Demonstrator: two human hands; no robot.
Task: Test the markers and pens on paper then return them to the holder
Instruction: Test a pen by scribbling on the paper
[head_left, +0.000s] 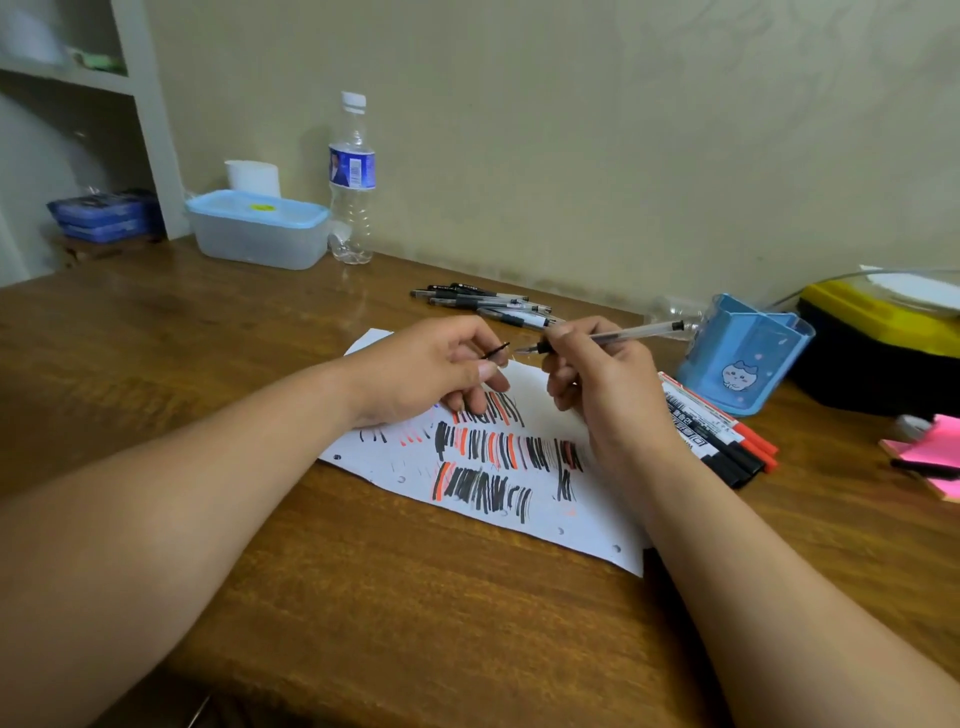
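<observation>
A white paper (545, 415) covered in black and orange strokes lies on the wooden desk. Above it my right hand (602, 384) grips a clear pen (628, 334), its uncapped tip pointing left. My left hand (441, 369) pinches a small black pen cap (496, 351) just left of that tip, a short gap between them. Several capped pens (488, 301) lie in a loose pile behind my hands. Several red and black markers (722, 436) lie right of the paper. The blue holder (748, 353) stands at the right.
A plastic water bottle (353, 176) and a lidded clear box (257, 228) stand against the back wall. A yellow and black case (883, 338) sits at the far right, pink sticky notes (930, 452) in front of it. A shelf unit (104, 130) rises at the left.
</observation>
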